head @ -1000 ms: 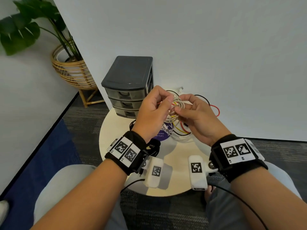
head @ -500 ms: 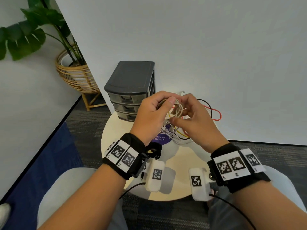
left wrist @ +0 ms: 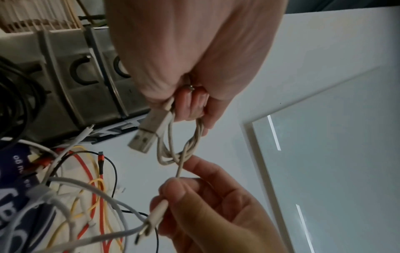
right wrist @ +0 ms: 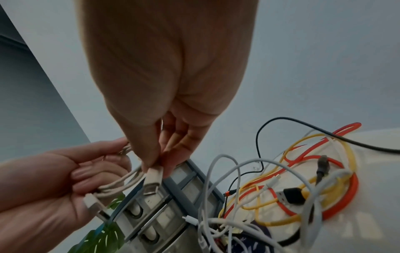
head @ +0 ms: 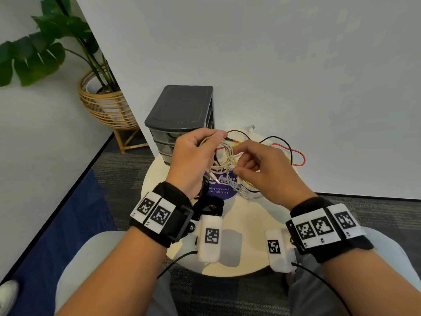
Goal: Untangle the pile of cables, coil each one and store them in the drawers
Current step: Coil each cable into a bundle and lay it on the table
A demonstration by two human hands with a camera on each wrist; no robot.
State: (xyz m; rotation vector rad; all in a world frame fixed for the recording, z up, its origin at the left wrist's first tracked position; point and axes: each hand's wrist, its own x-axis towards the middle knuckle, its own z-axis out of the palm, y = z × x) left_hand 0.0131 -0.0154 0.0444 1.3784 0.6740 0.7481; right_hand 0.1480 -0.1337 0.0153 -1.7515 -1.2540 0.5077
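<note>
A beige USB cable (head: 224,156) is wound into a small coil above the round table. My left hand (head: 193,153) grips the coil (left wrist: 173,150), its USB plug (left wrist: 147,135) hanging below the fingers. My right hand (head: 257,165) pinches the cable's free end at its small connector (right wrist: 153,178) (left wrist: 158,212), just right of the coil. Beneath both hands lies the tangle of white, yellow, red and black cables (head: 280,153) (right wrist: 292,188). The grey three-drawer unit (head: 182,110) stands at the table's back left, drawers closed.
The round cream table (head: 248,224) carries a purple sticker (head: 218,190) under the cables. A black coiled cable (head: 209,206) lies near my left wrist. A white wall stands right behind the table. A potted plant in a wicker basket (head: 102,101) stands at left on the floor.
My right hand has drawn back to the right from the coil, pulling the free end out. The left hand keeps its grip on the coil. The view has shifted slightly.
</note>
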